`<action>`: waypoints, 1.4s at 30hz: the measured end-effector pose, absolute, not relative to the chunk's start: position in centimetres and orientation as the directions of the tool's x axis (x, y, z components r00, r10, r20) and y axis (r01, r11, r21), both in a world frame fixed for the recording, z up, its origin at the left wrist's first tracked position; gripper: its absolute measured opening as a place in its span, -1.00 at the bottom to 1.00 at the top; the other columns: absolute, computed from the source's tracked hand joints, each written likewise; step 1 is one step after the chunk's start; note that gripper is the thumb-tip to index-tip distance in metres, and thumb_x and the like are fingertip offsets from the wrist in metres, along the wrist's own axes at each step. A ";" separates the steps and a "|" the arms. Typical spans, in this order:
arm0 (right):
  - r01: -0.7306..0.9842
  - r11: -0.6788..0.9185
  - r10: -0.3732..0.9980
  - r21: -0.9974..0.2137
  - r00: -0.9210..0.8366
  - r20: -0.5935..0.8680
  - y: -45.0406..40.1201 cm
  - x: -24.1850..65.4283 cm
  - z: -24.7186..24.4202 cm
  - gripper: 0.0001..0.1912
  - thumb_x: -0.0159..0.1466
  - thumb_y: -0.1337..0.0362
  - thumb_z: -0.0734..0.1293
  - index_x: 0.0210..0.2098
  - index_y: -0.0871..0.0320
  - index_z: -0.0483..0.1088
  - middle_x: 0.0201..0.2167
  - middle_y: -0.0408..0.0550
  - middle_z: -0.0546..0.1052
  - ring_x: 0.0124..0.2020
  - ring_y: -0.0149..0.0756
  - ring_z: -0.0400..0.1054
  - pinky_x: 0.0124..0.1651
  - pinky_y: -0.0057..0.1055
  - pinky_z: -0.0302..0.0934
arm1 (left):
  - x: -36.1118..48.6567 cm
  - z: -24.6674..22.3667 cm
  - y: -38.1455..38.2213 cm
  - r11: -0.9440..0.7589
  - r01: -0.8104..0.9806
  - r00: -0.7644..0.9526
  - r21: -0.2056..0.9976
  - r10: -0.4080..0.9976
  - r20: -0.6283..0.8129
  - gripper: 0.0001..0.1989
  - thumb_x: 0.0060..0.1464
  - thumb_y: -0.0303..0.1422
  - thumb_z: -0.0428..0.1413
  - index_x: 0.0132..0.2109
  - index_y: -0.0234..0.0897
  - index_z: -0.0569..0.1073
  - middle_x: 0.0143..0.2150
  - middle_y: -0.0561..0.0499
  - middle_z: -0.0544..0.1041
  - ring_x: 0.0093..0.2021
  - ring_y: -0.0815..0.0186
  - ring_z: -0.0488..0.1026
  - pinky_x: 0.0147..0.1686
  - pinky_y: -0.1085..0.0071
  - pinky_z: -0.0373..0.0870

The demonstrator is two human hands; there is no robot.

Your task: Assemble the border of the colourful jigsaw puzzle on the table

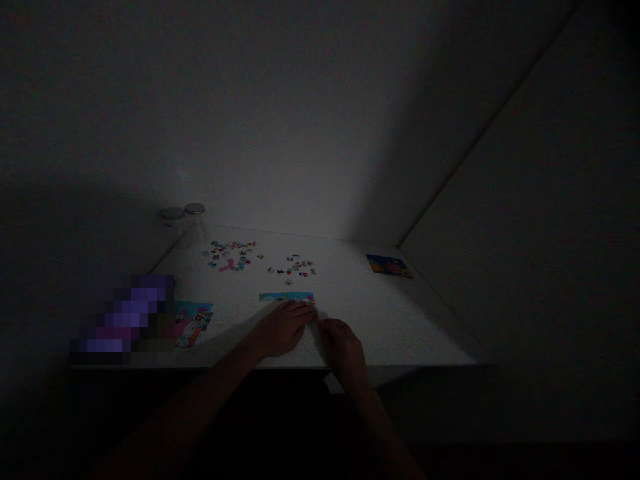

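Observation:
A partly joined jigsaw puzzle lies near the front of the white table, its blue top strip showing. My left hand rests flat over its lower part, fingers stretched to the right, and hides much of it. Just off the puzzle's lower right corner is my right hand, its fingers curled together in a pinch. What those fingers hold, if anything, is too dark and small to make out. Beyond the puzzle, loose jigsaw pieces lie scattered, and a larger group of pieces spreads farther left.
A colourful picture sheet lies at the front left, beside a blurred purple object. Two clear jars with metallic lids stand at the back left. A dark blue picture card lies at the right. Walls border the table; the light is dim.

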State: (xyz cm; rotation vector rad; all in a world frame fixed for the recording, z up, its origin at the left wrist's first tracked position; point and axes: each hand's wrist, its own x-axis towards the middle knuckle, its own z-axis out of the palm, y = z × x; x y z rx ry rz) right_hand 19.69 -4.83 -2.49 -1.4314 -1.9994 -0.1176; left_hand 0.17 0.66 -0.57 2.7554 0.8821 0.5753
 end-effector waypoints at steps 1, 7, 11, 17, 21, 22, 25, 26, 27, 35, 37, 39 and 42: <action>0.863 0.402 0.810 -0.305 -0.180 0.558 -4.8 19.7 -2.6 -0.77 0.30 0.44 0.23 -0.20 0.16 0.52 -0.22 0.07 0.60 -0.21 -0.24 0.48 -0.12 -0.31 0.40 | 0.2 -0.6 0.7 -0.808 0.508 0.751 0.299 0.585 0.306 -0.60 0.28 -0.45 -0.10 0.22 -0.24 0.35 0.31 -0.05 0.33 0.32 0.27 0.21 0.31 0.19 0.09; 0.816 0.456 0.812 -0.355 -0.217 0.542 -4.9 19.9 -2.4 -0.78 0.30 0.44 0.26 -0.17 0.16 0.52 -0.20 0.06 0.59 -0.19 -0.25 0.47 -0.09 -0.31 0.39 | 0.3 -0.4 1.0 -0.802 0.505 0.752 0.318 0.590 0.295 -0.61 0.29 -0.44 -0.10 0.22 -0.24 0.35 0.30 -0.04 0.34 0.31 0.28 0.21 0.30 0.19 0.10; 0.810 0.445 0.822 -0.381 -0.202 0.532 -4.7 19.8 -2.1 -0.81 0.27 0.44 0.29 -0.23 0.15 0.53 -0.24 0.04 0.59 -0.20 -0.23 0.47 -0.10 -0.30 0.39 | 0.3 -0.1 0.9 -0.793 0.518 0.748 0.321 0.602 0.279 -0.61 0.29 -0.43 -0.08 0.21 -0.22 0.36 0.30 -0.03 0.34 0.30 0.26 0.23 0.28 0.19 0.12; 0.792 0.466 0.820 -0.395 -0.219 0.528 -4.5 19.7 -2.0 -0.83 0.30 0.41 0.28 -0.22 0.15 0.52 -0.26 0.03 0.58 -0.18 -0.23 0.45 -0.08 -0.29 0.37 | 0.3 -0.1 0.6 -0.795 0.518 0.737 0.317 0.602 0.306 -0.63 0.30 -0.42 -0.09 0.19 -0.20 0.38 0.28 -0.01 0.37 0.30 0.26 0.23 0.28 0.17 0.12; 0.818 0.454 0.825 -0.353 -0.237 0.513 -4.3 19.6 -1.9 -0.81 0.33 0.40 0.24 -0.28 0.14 0.51 -0.32 0.01 0.56 -0.25 -0.24 0.43 -0.12 -0.30 0.36 | 0.3 -0.2 0.5 -0.801 0.521 0.733 0.297 0.597 0.326 -0.62 0.31 -0.41 -0.11 0.19 -0.21 0.38 0.29 -0.02 0.35 0.30 0.26 0.23 0.28 0.17 0.13; 0.824 0.448 0.826 -0.346 -0.234 0.512 -4.3 19.5 -1.9 -0.80 0.33 0.40 0.24 -0.29 0.14 0.51 -0.33 0.01 0.56 -0.26 -0.24 0.42 -0.12 -0.30 0.35 | 0.3 -0.2 0.5 -0.801 0.523 0.732 0.292 0.597 0.327 -0.62 0.31 -0.41 -0.12 0.19 -0.21 0.38 0.30 -0.02 0.35 0.30 0.26 0.23 0.28 0.17 0.13; 0.833 0.428 0.834 -0.350 -0.216 0.508 -4.4 19.4 -1.8 -0.79 0.35 0.39 0.22 -0.27 0.16 0.50 -0.32 0.02 0.54 -0.25 -0.24 0.41 -0.11 -0.31 0.33 | 0.4 0.0 0.5 -0.798 0.529 0.733 0.288 0.601 0.318 -0.61 0.29 -0.42 -0.10 0.21 -0.21 0.36 0.29 -0.03 0.35 0.30 0.27 0.23 0.28 0.17 0.13; 0.835 0.419 0.838 -0.356 -0.206 0.505 -4.5 19.4 -1.8 -0.80 0.35 0.39 0.22 -0.25 0.16 0.50 -0.31 0.03 0.54 -0.24 -0.24 0.40 -0.11 -0.31 0.33 | 0.5 0.1 0.5 -0.798 0.529 0.736 0.288 0.601 0.312 -0.60 0.28 -0.43 -0.09 0.22 -0.21 0.36 0.30 -0.03 0.35 0.30 0.27 0.23 0.28 0.18 0.13; 0.837 0.410 0.844 -0.362 -0.197 0.499 -4.5 19.3 -1.7 -0.80 0.35 0.39 0.22 -0.23 0.16 0.50 -0.30 0.03 0.54 -0.22 -0.24 0.40 -0.10 -0.31 0.32 | 0.5 0.1 0.5 -0.799 0.528 0.740 0.287 0.599 0.307 -0.60 0.28 -0.43 -0.09 0.22 -0.22 0.36 0.29 -0.03 0.35 0.30 0.27 0.23 0.28 0.19 0.14; 0.849 0.328 0.907 -0.415 -0.160 0.389 -4.7 19.6 -0.6 -0.87 0.31 0.36 0.28 -0.28 0.11 0.49 -0.28 -0.01 0.52 -0.17 -0.24 0.38 -0.06 -0.35 0.28 | 0.7 -0.3 0.9 -0.826 0.514 0.763 0.232 0.564 0.317 -0.59 0.27 -0.43 -0.11 0.20 -0.19 0.39 0.29 -0.06 0.36 0.30 0.24 0.23 0.28 0.13 0.15; 0.841 0.327 0.913 -0.430 -0.164 0.374 -4.9 19.7 -0.5 -0.86 0.31 0.36 0.28 -0.25 0.11 0.50 -0.27 -0.01 0.53 -0.16 -0.24 0.38 -0.05 -0.34 0.27 | 0.7 -0.3 0.9 -0.826 0.517 0.762 0.225 0.564 0.318 -0.59 0.27 -0.42 -0.11 0.20 -0.18 0.39 0.29 -0.05 0.35 0.30 0.24 0.23 0.28 0.13 0.15; 0.830 0.331 0.914 -0.449 -0.164 0.371 -5.1 19.8 -0.5 -0.85 0.28 0.40 0.29 -0.22 0.11 0.50 -0.26 -0.01 0.53 -0.15 -0.24 0.38 -0.03 -0.34 0.26 | 0.7 -0.3 0.7 -0.826 0.518 0.762 0.222 0.564 0.319 -0.59 0.26 -0.43 -0.11 0.20 -0.18 0.39 0.29 -0.04 0.35 0.30 0.25 0.23 0.27 0.14 0.15; 0.820 0.303 0.918 -0.485 -0.116 0.379 -5.2 19.8 -0.9 -0.84 0.24 0.45 0.29 -0.25 0.14 0.49 -0.28 -0.01 0.53 -0.15 -0.23 0.38 -0.05 -0.34 0.24 | 0.6 0.0 0.4 -0.825 0.522 0.760 0.219 0.566 0.321 -0.59 0.26 -0.44 -0.11 0.19 -0.16 0.39 0.30 -0.03 0.34 0.30 0.26 0.24 0.27 0.16 0.16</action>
